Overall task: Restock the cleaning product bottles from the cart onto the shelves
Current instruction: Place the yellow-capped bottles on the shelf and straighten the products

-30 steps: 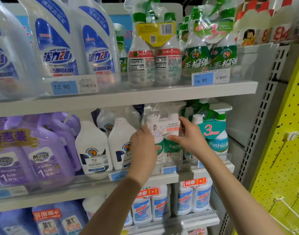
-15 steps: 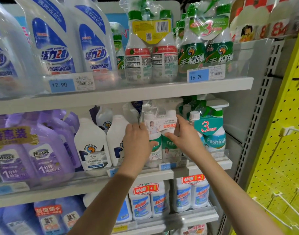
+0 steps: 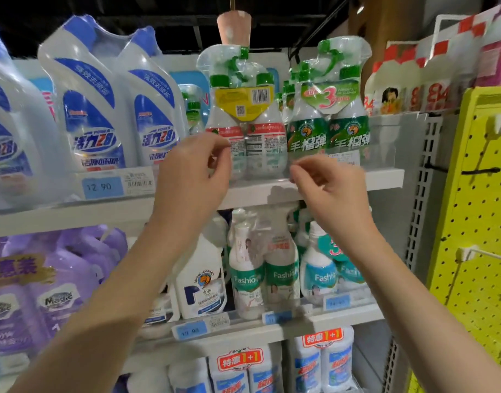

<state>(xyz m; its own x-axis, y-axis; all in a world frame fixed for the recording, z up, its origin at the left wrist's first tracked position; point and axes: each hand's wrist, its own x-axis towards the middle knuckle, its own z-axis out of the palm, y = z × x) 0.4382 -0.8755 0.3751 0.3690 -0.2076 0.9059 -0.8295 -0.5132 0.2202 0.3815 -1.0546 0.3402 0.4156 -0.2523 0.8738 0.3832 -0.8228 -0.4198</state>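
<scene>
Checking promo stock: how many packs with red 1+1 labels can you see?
2, both in the lowest row: the middle pack and the right pack. More may be hidden behind them or below the frame.

Left hand [image 3: 191, 168], right hand [image 3: 330, 188] off twin-pack [image 3: 272, 276]; raised to upper shelf [image 3: 385, 178]

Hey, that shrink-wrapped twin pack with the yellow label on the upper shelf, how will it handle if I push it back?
The twin pack will probably slide as one block, since clear film binds both bottles. The glossy film may feel slippery. Tall with narrow trigger tops, it could tip if pushed high.
</scene>
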